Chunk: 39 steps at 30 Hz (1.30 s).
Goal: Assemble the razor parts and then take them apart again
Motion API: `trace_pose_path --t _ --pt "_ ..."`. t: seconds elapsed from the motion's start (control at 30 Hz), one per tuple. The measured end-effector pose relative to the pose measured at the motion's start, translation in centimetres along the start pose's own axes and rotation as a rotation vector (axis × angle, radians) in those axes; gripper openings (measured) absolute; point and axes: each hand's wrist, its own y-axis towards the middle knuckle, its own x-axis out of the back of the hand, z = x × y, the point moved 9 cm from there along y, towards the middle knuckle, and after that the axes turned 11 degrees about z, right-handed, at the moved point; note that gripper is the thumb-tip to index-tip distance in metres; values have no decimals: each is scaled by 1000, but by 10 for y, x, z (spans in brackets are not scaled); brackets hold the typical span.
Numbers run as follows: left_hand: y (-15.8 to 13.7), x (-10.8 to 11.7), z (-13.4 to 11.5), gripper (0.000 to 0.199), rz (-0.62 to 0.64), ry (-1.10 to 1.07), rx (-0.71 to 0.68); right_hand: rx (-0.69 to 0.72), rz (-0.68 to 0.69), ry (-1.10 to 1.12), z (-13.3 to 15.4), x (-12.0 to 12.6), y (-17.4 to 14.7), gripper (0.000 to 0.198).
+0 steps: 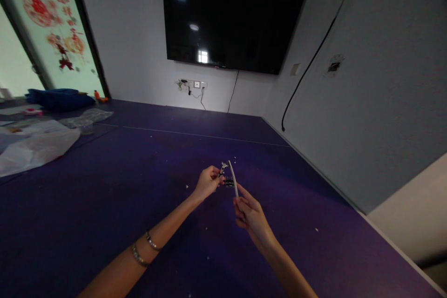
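L hand [208, 181]: fingers pinching a sm. metal piece [224, 166]; exact grip part hidden, too sm. to tell.
R hand [249, 212]: fingers closed round the near end of a white stick [233, 177], index up along it.
Stick: upright w/ slight lean L, far end just beside metal piece; can't tell if touching.
Dark piece [229, 182]: sm., btwn the hands, L of stick; can't tell what holds it.
Wrist: 2 bracelets [139, 256] on L forearm.
Surface [157, 186]: purple, thin pale line across far part; tiny white bits [316, 229] scattered nr both hands.
Far L: white plastic sheet [38, 149], clear wrap [94, 115] beside it, blue cloth [59, 99] behind, sm. orange item [99, 97] to its R.
Door: glass door [52, 23] w/ red decorations, far L.
Far wall: lg. black TV [233, 14], sockets [197, 84] w/ plugs & cords below.
R wall: black cable [310, 60] hanging down, light switch plate [295, 69] to its L.
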Motion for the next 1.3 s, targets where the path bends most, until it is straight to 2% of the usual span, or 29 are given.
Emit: trace_pose_path --t 0.53,0.7,0.97,1.1,1.3 --pt "-4 12 7 16 -77 -51 7 -21 38 -2 -6 -8 3 61" --pt "-7 11 10 16 -62 -38 51 -8 18 14 -4 -4 6 63" --pt "-8 14 8 15 -86 -43 43 -31 14 -1 -7 -3 0 65" --pt "-8 12 9 16 -71 -38 53 2 15 -20 -1 -1 6 65" --pt "-9 15 6 15 -107 -32 35 -20 29 -38 -9 -1 11 68"
